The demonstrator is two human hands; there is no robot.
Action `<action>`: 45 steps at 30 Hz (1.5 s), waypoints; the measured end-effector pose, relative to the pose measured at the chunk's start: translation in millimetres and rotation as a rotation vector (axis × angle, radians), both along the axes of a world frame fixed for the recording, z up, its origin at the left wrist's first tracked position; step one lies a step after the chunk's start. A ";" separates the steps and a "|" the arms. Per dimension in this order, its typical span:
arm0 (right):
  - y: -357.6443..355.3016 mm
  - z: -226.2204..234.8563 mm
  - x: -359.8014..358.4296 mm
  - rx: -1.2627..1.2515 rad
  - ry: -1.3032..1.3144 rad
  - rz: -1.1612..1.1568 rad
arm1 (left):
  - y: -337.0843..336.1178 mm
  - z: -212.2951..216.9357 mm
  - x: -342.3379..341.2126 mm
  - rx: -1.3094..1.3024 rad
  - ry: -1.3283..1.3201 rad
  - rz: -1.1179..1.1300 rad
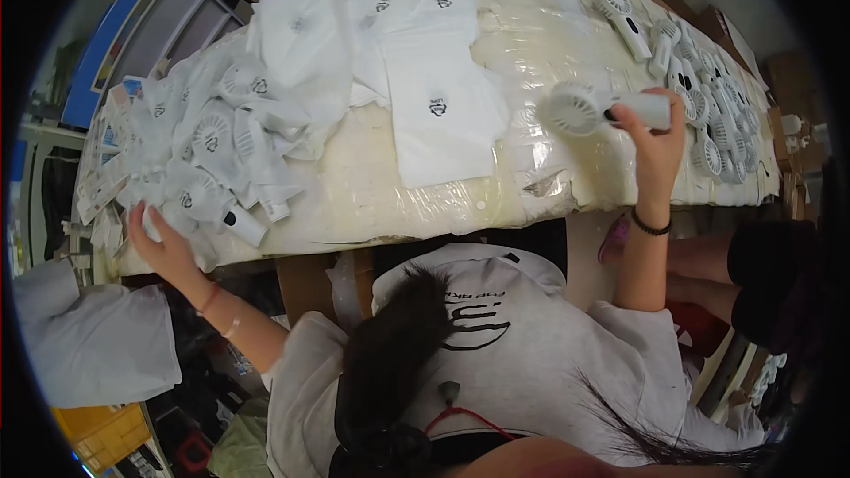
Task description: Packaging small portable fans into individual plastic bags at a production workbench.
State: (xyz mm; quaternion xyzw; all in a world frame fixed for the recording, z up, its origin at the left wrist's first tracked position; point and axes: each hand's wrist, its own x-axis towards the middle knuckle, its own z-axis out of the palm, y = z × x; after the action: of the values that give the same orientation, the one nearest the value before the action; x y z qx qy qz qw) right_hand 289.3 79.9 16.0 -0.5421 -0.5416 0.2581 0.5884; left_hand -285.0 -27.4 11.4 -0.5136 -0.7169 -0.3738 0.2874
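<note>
My right hand [658, 143] is closed around the handle of a white handheld fan [571, 110], held above the right part of the table with its round head pointing left. A dark button shows by my thumb. Over at the left front edge, my left hand [168, 253] rests against a pile of fans in frosted plastic bags [212, 137]. Its thumb and fingers are apart, with whitish plastic showing between them; I see no clear grip. One fan handle [244, 225] with a dark button pokes out of the pile nearby.
Flat frosted bags [440, 115] lie overlapping in the middle of the plastic-wrapped table [354, 186]. Bare white fans [722, 115] are heaped at the right end. A blue-framed rack [115, 49] stands at the far left. Another person's legs [699, 267] are close by on the right.
</note>
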 end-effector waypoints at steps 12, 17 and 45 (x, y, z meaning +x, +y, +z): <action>-13.2 -58.7 8.6 -0.092 -0.254 0.323 | 110.5 -36.6 294.7 -0.784 -0.472 -1.155; -6.2 -64.9 10.8 -0.209 0.234 0.274 | 132.3 -42.3 319.4 -0.885 -0.521 -1.191; -75.4 -20.1 -39.6 -0.691 0.628 0.812 | 47.4 -21.1 322.5 -0.146 -0.484 -1.262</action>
State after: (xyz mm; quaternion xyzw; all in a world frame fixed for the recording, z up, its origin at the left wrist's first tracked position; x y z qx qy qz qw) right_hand 249.7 4.5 -4.1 -0.3500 -0.3909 0.7691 0.3649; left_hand 37.5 20.0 -9.7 -0.7534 -0.3475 -0.5250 -0.1896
